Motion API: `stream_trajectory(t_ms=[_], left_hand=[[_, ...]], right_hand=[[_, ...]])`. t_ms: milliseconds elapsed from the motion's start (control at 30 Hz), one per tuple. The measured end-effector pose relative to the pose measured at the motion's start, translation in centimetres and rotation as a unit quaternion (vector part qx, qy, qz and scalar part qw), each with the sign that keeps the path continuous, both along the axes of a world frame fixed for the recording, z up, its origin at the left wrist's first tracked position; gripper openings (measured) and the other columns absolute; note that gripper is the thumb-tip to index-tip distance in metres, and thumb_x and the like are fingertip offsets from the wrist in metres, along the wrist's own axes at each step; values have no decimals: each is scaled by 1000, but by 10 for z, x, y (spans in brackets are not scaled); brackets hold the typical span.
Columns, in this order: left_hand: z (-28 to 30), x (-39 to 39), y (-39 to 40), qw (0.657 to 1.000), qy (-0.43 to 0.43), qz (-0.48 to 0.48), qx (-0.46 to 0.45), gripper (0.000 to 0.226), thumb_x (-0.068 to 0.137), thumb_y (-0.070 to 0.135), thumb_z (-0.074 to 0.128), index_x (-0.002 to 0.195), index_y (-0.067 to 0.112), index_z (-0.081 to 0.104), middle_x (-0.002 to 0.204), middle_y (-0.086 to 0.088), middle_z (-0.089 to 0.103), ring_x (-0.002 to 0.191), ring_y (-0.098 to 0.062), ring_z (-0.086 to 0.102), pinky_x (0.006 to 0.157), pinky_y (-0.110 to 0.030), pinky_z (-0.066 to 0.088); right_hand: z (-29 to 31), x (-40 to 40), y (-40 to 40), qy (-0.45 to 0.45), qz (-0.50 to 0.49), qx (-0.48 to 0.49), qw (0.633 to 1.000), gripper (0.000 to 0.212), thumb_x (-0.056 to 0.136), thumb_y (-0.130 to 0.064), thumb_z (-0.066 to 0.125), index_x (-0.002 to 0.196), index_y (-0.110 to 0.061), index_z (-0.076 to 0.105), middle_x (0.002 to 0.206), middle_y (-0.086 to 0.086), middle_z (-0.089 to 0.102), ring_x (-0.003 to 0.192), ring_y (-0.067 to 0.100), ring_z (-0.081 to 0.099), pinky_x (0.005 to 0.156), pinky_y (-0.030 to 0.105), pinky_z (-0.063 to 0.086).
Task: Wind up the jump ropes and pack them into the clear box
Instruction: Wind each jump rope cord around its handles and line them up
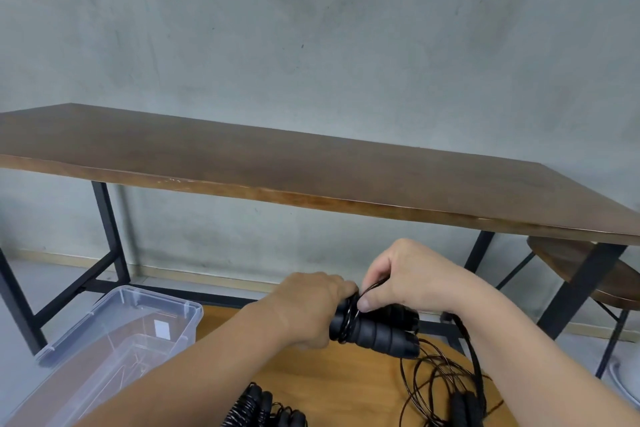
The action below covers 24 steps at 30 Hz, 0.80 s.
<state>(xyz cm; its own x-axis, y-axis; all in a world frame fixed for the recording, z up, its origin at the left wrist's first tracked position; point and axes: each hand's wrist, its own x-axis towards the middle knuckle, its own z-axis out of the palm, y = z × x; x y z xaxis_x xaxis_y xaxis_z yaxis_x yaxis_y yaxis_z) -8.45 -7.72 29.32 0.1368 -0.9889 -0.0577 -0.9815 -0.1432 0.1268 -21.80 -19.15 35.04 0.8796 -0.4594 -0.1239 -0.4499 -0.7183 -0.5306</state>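
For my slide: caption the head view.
Left hand grips jump-rope handles while right hand winds cord beside clear box.

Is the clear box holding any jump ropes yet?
Empty, as far as visible: the clear box stands lidless, and only its see-through bottom and a white label show inside.

One head-worn wide-angle view looks forward and down, close over both hands, facing a long wooden table (311, 166) and grey wall (311, 28).

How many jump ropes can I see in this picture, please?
3, perhaps more hidden. One is held in both hands, the left hand gripping its handles. A wound rope lies by the bottom edge. A loose rope lies at the right.
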Motion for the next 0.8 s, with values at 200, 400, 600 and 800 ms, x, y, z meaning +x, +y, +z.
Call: stream_trajectory(t_ms=[200,400,600,800], left_hand=[[6,0,7,987,155,-31,21,55,77,15,78,121,29,50,110,10,53,104,-18,56,91,-36,50],[16,4,14,961,272,-30,32,65,77,16,81,129,35,48,112,13,60,102,-11,59,89,-25,48],[16,5,13,933,356,-34,23,57,72,21,86,115,37,53,99,15,63,92,-5,61,79,-19,47],[10,7,4,941,334,-2,-53,47,71,33,85,109,27,56,90,12,59,79,-3,57,68,-14,45]], right_hand=[[0,0,-20,-6,37,90,995,21,69,-35,87,80,-21,78,82,3,73,75,9,64,79,33,53],[-15,-3,-29,-54,29,244,968,24,72,-34,81,82,-17,68,67,-6,66,63,8,61,61,21,48],[-51,-4,-33,-137,19,398,907,56,58,-51,88,90,-11,65,79,2,68,70,14,65,63,25,54],[-83,-2,-16,-265,-56,533,802,11,85,-14,69,74,-15,67,69,8,50,59,15,40,52,26,29]])
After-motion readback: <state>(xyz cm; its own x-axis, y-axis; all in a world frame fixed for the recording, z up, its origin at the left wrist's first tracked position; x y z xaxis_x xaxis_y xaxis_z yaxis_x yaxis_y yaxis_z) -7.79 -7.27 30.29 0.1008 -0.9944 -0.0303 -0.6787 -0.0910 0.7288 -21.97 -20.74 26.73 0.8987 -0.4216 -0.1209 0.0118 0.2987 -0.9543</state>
